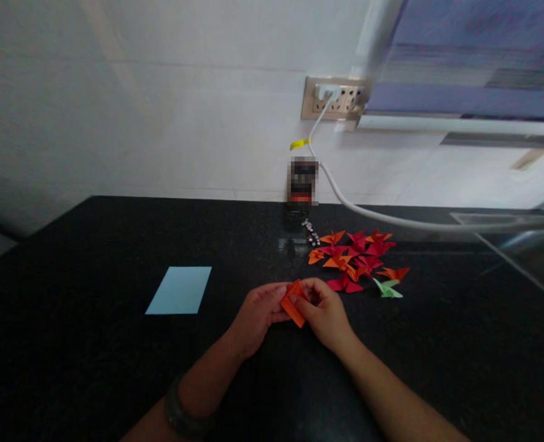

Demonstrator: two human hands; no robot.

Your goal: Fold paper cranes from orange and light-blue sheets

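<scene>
A folded piece of orange origami paper is held between both hands above the dark countertop. My left hand pinches its left edge, thumb on top and fingers beneath. From the right, my right hand grips the same paper, its thumb pressed on the upper face. Just beyond my right hand lies a group of folded paper cranes, among them a red crane, an orange crane and a pale green crane. The fingertips under the paper are partly hidden.
A light blue paper sheet lies flat on the black countertop at left. A small dark box, blurred out, stands against the wall. A white cable runs from the wall socket to the right, behind the cranes.
</scene>
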